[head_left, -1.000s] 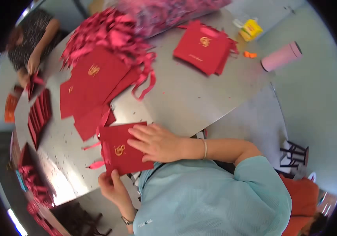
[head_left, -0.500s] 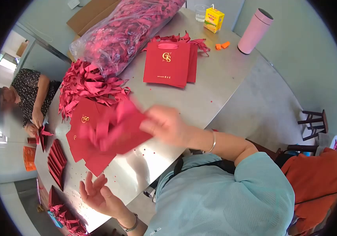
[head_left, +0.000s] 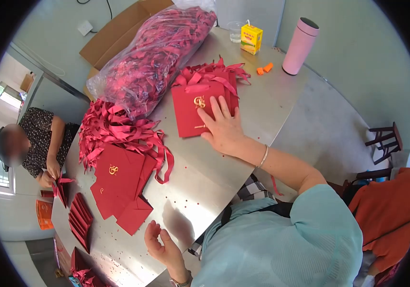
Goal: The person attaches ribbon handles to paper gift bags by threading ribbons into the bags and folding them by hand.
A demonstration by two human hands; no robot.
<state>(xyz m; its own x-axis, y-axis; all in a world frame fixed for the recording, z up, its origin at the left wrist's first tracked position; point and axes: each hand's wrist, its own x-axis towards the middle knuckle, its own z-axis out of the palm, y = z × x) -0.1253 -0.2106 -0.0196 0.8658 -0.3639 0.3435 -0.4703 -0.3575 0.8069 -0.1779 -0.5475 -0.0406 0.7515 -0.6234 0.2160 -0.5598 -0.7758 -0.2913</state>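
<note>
My right hand (head_left: 224,126) lies with spread fingers on the top red bag of a stack (head_left: 186,112), which has a gold logo and ribbon handles. Over the near table edge, my left hand (head_left: 165,246) is raised with loosely curled fingers and nothing in it. Flat red bags (head_left: 119,177) are spread left of the middle, beside a heap of red ribbons (head_left: 114,129). Behind the heap lies a clear plastic sack (head_left: 152,57) full of ribbons.
A pink bottle (head_left: 300,46), yellow drink carton (head_left: 251,39), plastic cup (head_left: 235,32) and orange pieces (head_left: 265,69) stand at the back right. At the left, a person (head_left: 47,138) handles a red bag beside a standing row of bags (head_left: 79,221).
My right hand has carried a red bag from the near edge to the back stack and now rests there. My left hand has let go of that bag. The view has shifted.
</note>
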